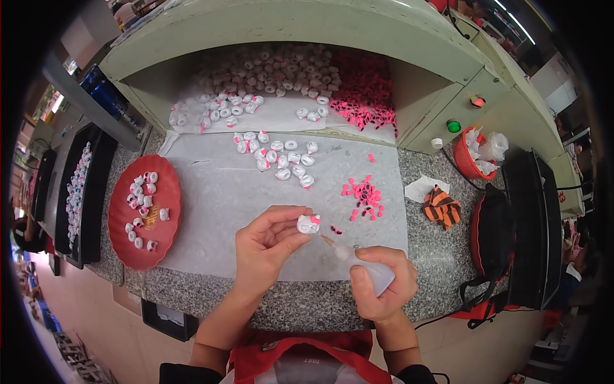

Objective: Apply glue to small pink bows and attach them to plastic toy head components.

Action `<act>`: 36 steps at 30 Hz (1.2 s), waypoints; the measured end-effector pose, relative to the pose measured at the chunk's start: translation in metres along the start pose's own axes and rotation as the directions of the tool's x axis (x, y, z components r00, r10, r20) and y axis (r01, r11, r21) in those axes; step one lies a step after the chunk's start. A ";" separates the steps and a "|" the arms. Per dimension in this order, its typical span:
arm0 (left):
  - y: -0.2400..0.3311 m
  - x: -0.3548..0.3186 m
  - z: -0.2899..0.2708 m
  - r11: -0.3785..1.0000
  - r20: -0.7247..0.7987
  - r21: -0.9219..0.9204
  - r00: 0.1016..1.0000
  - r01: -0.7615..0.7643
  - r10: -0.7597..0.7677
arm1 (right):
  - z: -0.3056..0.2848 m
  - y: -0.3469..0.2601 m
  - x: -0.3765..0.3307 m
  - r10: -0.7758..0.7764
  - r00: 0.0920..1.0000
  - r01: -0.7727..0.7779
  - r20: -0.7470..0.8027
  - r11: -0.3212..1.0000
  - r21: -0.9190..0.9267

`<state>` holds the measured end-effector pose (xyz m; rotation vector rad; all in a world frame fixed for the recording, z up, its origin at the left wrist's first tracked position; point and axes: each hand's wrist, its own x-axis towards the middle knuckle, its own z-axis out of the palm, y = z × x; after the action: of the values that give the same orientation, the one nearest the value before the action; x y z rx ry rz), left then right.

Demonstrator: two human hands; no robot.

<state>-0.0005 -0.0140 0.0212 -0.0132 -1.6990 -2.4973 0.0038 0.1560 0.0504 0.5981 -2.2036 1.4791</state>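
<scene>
My left hand (272, 246) pinches a small white figure head with a pink patch (308, 224) over the middle of the paper sheet. In my right hand (387, 281) is a translucent squeeze bottle (372, 271), its thin nozzle tilted up toward the white piece and close to its lower right side. Whether the tip touches it, I cannot tell. Just beyond the nozzle lie a couple of dark-and-pink bits (336, 230). To the right is a loose pile of small pink pieces (364, 195). More white pieces (293, 157) sit scattered farther back on the sheet.
A red scalloped plate (117, 192) with several white pieces stands at left. Heaps of white pieces (275, 70) and pink pieces (364, 89) fill the cabinet at the back. On the right are a striped cloth (441, 208), a red basket (465, 168) and a black bag (492, 224).
</scene>
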 end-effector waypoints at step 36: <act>-0.017 -0.001 0.009 0.998 0.139 0.068 0.990 0.003 -0.012 | 0.006 0.034 0.017 0.481 0.820 -0.550 0.311 0.812 0.194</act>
<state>-0.0021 0.0005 0.0090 -0.1799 -1.8384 -2.4966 -0.0296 0.1600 0.0326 0.2711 -2.5059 2.1222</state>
